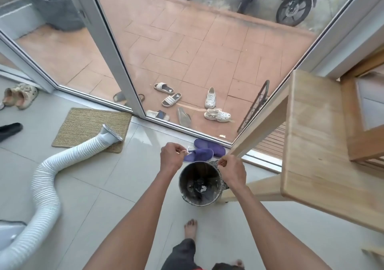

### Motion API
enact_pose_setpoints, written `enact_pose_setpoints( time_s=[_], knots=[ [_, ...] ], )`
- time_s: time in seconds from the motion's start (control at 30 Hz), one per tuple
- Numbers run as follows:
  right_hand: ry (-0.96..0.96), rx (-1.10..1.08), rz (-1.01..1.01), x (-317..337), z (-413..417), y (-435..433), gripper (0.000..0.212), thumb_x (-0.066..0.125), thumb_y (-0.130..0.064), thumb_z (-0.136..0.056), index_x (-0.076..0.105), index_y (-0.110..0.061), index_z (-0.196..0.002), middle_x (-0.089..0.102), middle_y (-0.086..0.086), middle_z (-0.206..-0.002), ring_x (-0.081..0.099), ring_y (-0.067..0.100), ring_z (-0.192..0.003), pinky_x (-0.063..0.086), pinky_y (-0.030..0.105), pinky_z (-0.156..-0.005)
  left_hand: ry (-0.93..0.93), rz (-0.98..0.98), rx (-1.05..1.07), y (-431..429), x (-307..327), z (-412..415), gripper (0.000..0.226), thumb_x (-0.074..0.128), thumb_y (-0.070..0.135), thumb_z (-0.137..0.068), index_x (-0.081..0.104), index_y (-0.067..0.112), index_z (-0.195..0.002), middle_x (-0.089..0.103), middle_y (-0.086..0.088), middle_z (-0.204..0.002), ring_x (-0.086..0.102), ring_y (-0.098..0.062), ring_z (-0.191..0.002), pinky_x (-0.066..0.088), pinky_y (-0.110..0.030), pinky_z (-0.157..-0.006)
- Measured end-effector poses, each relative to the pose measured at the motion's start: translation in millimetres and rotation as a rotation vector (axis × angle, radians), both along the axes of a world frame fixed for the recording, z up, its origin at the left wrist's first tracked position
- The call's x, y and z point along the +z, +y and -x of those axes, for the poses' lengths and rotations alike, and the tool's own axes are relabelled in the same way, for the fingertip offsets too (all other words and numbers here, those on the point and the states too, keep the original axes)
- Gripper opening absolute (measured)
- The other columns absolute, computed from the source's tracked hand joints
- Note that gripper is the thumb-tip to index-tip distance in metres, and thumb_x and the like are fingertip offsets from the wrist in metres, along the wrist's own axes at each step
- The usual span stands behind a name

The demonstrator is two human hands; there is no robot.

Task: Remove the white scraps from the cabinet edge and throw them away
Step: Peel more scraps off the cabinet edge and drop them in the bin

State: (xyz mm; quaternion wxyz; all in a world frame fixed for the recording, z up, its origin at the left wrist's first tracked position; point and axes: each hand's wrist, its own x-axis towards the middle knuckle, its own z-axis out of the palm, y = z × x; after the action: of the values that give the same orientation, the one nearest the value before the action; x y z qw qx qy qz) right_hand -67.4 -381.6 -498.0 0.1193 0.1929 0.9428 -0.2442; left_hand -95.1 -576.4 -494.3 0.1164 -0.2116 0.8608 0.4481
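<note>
My left hand (171,159) pinches a small white scrap (186,150) between thumb and fingertips, just left of and above a dark round bin (200,183). My right hand (232,171) is closed in a pinch over the bin's right rim, with a thin pale scrap (220,163) at its fingertips. The bin stands on the tiled floor with dark rubbish and a white bit at its bottom. The light wooden cabinet (315,136) rises on the right, its edge running down towards my right hand.
A white ribbed hose (47,178) snakes across the floor at left onto a woven mat (91,127). Purple slippers (207,151) lie behind the bin by the glass door (116,47). My bare foot (190,229) is on the tiles below the bin.
</note>
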Motion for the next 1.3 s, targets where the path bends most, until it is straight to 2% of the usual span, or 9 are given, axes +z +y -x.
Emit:
enact_pose_setpoints(
  time_s=[0.1, 0.2, 0.83, 1.23, 1.3],
  knots=[
    [-0.062, -0.034, 0.009, -12.9, -2.9, 1.5, 0.013, 0.064, -0.019, -0.075, 0.073, -0.027, -0.079, 0.072, -0.003, -0.083, 0.067, 0.022, -0.079, 0.056, 0.028, -0.066, -0.051, -0.019, 0.024, 1.4, -14.2, -5.2, 0.006, 0.077, 0.014, -0.08, 0.079, 0.011, -0.084, 0.077, -0.01, -0.083, 0.072, -0.024, -0.081, 0.056, -0.034, -0.082],
    [-0.106, -0.052, 0.003, -22.0, -3.7, 2.3, 0.014, 0.066, -0.018, -0.076, 0.074, -0.028, -0.078, 0.073, -0.002, -0.083, 0.068, 0.023, -0.08, 0.058, 0.031, -0.069, -0.08, -0.032, 0.027, 4.7, -24.5, -11.4, 0.003, 0.076, 0.013, -0.08, 0.078, 0.014, -0.081, 0.075, -0.007, -0.076, 0.072, -0.023, -0.077, 0.057, -0.034, -0.08],
    [-0.156, -0.083, -0.005, -53.6, 4.2, 7.1, 0.026, 0.059, -0.009, -0.08, 0.074, -0.031, -0.083, 0.074, 0.0, -0.09, 0.068, 0.025, -0.086, 0.057, 0.037, -0.081, -0.141, -0.044, 0.067, 6.0, -62.8, -30.8, 0.01, 0.075, 0.018, -0.081, 0.078, 0.01, -0.086, 0.076, -0.005, -0.078, 0.068, -0.016, -0.072, 0.053, -0.027, -0.074],
    [-0.158, -0.083, 0.019, -43.1, -11.0, 17.8, 0.013, 0.061, -0.021, -0.085, 0.072, -0.027, -0.084, 0.073, 0.0, -0.084, 0.067, 0.023, -0.081, 0.055, 0.03, -0.071, -0.181, -0.103, 0.076, 22.0, -83.6, -27.7, 0.011, 0.078, 0.018, -0.078, 0.076, 0.008, -0.082, 0.071, -0.005, -0.071, 0.065, -0.016, -0.068, 0.046, -0.023, -0.068],
    [-0.157, -0.077, 0.021, -42.7, -11.6, 22.2, 0.013, 0.06, -0.021, -0.085, 0.072, -0.027, -0.086, 0.073, 0.0, -0.087, 0.067, 0.022, -0.083, 0.055, 0.029, -0.071, -0.191, -0.12, 0.072, 28.1, -89.4, -25.8, 0.012, 0.078, 0.019, -0.079, 0.076, 0.008, -0.083, 0.072, -0.007, -0.074, 0.067, -0.019, -0.071, 0.049, -0.025, -0.07]
  ],
)
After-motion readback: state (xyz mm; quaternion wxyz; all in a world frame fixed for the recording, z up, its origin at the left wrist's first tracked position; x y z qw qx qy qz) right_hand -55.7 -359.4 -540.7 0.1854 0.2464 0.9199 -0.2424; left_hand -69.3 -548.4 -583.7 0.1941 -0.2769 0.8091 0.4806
